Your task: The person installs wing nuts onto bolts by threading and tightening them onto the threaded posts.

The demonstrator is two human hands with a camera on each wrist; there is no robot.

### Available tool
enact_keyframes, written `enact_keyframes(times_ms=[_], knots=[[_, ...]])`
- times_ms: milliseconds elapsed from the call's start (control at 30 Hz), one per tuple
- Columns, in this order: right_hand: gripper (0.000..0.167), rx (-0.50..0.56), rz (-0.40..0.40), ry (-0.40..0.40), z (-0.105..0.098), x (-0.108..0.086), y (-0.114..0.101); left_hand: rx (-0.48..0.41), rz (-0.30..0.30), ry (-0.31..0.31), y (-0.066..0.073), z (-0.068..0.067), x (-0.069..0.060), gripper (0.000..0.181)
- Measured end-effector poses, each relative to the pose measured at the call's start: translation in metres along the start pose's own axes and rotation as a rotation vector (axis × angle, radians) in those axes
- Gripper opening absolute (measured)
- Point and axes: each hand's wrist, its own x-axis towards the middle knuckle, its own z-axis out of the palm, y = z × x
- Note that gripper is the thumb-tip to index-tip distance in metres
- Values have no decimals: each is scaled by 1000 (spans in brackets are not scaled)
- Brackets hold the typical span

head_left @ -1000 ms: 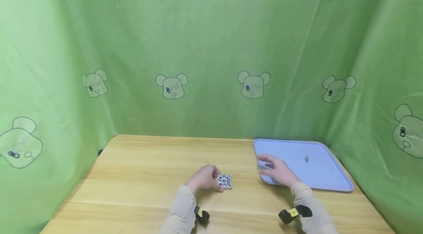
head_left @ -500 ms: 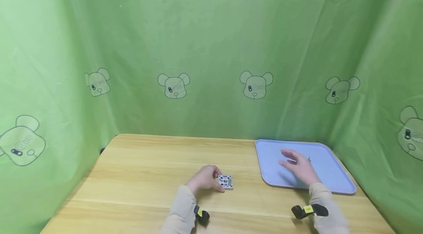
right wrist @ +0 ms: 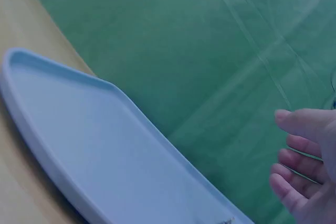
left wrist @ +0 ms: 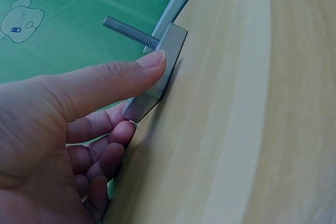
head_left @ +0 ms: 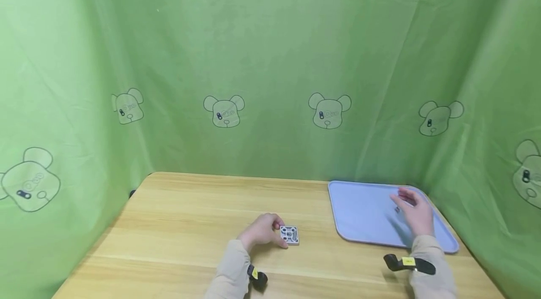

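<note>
Pinched between thumb and fingers, a square metal block (head_left: 289, 234) is held by the left hand (head_left: 261, 231); the right hand (head_left: 418, 215) hovers, fingers loosely curved, nothing visible in them. Largest is a straight-grained wooden table (head_left: 190, 224), then a smooth pale-blue tray (head_left: 363, 214), round-cornered and rimmed. The block, its face recessed, is on or just above mid-table; a threaded rod (left wrist: 128, 31) juts from it, long axis square to its face. Tiniest, a metallic-looking piece (head_left: 397, 210) lies in the tray just below the right fingertips, the nearer hand.
</note>
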Motion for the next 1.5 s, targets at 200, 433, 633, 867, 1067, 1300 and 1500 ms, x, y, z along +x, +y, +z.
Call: enact_keyframes(times_ms=[200, 433, 633, 867, 1067, 1300, 1500], knots=[[38, 29, 191, 99, -12, 0, 11, 3, 8, -3, -1, 1, 2, 48], [58, -112, 220, 20, -11, 5, 30, 0, 4, 1, -5, 1, 4, 47], [63, -281, 112, -180, -13, 21, 51, -8, 0, -3, -8, 2, 6, 48], [64, -355, -25, -356, -22, 37, 56, -14, 1, 3, -9, 1, 7, 47], [60, -402, -52, -453, -27, 41, 52, -8, 4, -4, -9, 1, 5, 49], [55, -435, -74, -441, -27, 41, 54, -4, 6, 1, -8, 1, 5, 49], [54, -437, -73, -413, -26, 40, 56, -9, 4, 3, -8, 0, 4, 49]])
